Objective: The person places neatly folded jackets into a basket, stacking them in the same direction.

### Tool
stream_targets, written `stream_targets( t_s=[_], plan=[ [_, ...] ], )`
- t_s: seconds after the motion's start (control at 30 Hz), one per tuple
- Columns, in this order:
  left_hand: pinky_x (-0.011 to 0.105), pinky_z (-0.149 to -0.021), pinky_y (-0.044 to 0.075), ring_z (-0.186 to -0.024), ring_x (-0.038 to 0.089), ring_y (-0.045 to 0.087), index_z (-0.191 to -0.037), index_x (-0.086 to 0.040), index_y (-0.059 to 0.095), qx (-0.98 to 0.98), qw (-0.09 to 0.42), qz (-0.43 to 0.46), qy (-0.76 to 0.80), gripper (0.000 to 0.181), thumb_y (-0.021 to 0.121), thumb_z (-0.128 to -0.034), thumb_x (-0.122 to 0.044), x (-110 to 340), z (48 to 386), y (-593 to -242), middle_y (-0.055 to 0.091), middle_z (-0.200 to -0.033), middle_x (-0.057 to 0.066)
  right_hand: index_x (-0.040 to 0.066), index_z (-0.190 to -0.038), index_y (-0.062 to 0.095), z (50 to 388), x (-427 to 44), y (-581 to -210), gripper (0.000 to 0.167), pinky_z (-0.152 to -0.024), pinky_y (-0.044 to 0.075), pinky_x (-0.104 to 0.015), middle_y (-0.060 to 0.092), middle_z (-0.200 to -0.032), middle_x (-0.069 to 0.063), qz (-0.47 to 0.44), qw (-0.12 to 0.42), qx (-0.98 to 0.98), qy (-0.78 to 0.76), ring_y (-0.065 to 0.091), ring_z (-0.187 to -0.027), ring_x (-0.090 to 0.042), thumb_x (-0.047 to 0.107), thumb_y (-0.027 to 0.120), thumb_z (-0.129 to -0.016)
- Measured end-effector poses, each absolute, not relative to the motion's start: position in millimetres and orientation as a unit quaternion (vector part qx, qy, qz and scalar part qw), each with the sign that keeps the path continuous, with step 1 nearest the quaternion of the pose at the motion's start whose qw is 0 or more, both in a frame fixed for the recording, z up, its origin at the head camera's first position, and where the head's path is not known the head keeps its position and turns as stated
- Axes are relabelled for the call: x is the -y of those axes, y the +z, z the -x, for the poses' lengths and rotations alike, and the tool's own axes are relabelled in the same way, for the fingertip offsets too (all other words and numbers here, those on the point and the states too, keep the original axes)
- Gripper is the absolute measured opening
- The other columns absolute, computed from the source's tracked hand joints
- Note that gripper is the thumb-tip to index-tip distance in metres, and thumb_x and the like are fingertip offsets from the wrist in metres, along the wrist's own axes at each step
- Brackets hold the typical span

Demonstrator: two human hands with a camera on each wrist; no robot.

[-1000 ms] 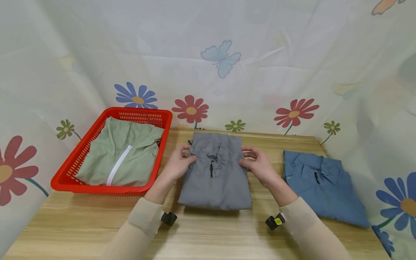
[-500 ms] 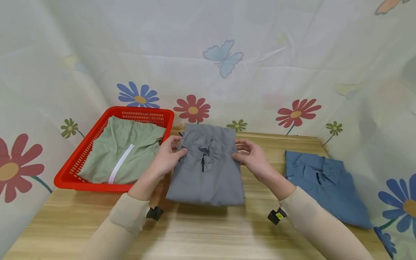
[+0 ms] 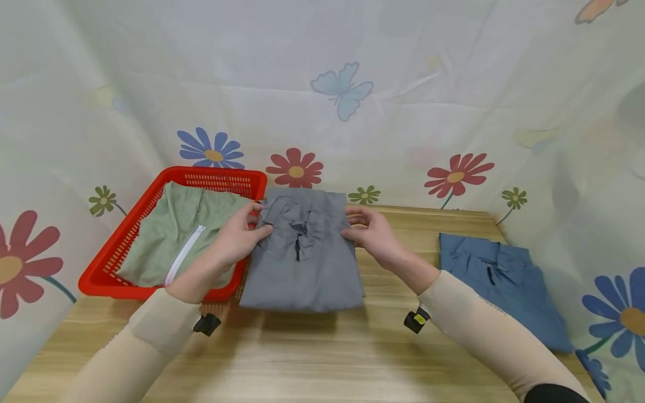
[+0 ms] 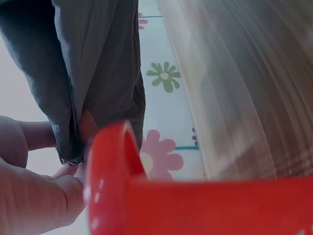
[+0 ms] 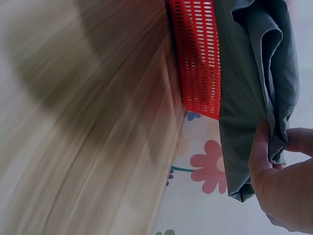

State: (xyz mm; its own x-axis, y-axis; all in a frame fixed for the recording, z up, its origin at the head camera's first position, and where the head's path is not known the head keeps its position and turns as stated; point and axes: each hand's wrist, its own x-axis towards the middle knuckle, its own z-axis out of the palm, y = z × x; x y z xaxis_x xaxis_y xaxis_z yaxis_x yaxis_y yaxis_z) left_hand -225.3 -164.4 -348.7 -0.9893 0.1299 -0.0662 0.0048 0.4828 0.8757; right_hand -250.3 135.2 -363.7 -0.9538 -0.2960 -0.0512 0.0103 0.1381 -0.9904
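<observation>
A folded grey jacket [image 3: 307, 268] with a short dark zip pull hangs above the table, its left edge beside the red basket's right rim. My left hand [image 3: 241, 232] grips its left edge, thumb on top and fingers beneath. On the opposite edge, my right hand [image 3: 373, 232] pinches the cloth the same way. In the right wrist view, thumb and fingers of the right hand [image 5: 283, 181] close on the layered fabric [image 5: 244, 107]. The left wrist view has the left hand [image 4: 39, 191] on the cloth, partly hidden by the basket rim [image 4: 220, 205].
The red plastic basket [image 3: 151, 292] stands at the left with a folded green jacket [image 3: 166, 240] in it, white zip upward. A folded blue jacket [image 3: 504, 291] lies at the right of the wooden table [image 3: 322, 358]. A flower-printed curtain [image 3: 393, 140] encloses the back and sides.
Both hands have carried the grey jacket to the left and a little upward, closer to the basket. The left forearm now passes in front of the basket. The green and blue jackets have stayed put.
</observation>
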Motion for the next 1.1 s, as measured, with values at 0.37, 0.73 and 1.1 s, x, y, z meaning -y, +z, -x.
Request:
stream_targets(
  t_s=[0.37, 0.73, 1.1],
  plan=[
    [0.058, -0.105, 0.043, -0.127, 0.044, 0.049, -0.155, 0.000, 0.031, -0.856, 0.071, -0.052, 0.510, 0.061, 0.061, -0.1043, -0.017, 193, 227, -338, 0.045, -0.144, 0.032, 0.001, -0.140, 0.052, 260, -108, -357, 0.047, -0.072, 0.054, -0.030, 0.056, -0.122, -0.018, 0.100, 0.128, -0.735, -0.659, 0.060, -0.096, -0.022, -0.003, 0.067, -0.095],
    [0.031, -0.079, 0.055, -0.107, 0.035, 0.056, -0.155, 0.003, 0.026, -0.851, 0.101, -0.055, 0.512, 0.065, 0.061, -0.1045, -0.018, 229, 237, -330, 0.048, -0.136, 0.031, 0.001, -0.140, 0.053, 267, -77, -352, 0.046, -0.071, 0.055, -0.031, 0.056, -0.126, -0.020, 0.106, 0.134, -0.725, -0.667, 0.062, -0.094, -0.023, -0.004, 0.067, -0.096],
    [0.036, -0.081, 0.057, -0.112, 0.039, 0.055, -0.157, 0.005, 0.022, -0.868, 0.123, -0.033, 0.479, 0.070, 0.061, -0.1049, -0.021, 270, 249, -325, 0.041, -0.143, 0.034, 0.001, -0.139, 0.054, 273, -44, -359, 0.046, -0.073, 0.056, -0.032, 0.056, -0.127, -0.018, 0.118, 0.121, -0.735, -0.657, 0.063, -0.096, -0.022, -0.002, 0.068, -0.096]
  ],
)
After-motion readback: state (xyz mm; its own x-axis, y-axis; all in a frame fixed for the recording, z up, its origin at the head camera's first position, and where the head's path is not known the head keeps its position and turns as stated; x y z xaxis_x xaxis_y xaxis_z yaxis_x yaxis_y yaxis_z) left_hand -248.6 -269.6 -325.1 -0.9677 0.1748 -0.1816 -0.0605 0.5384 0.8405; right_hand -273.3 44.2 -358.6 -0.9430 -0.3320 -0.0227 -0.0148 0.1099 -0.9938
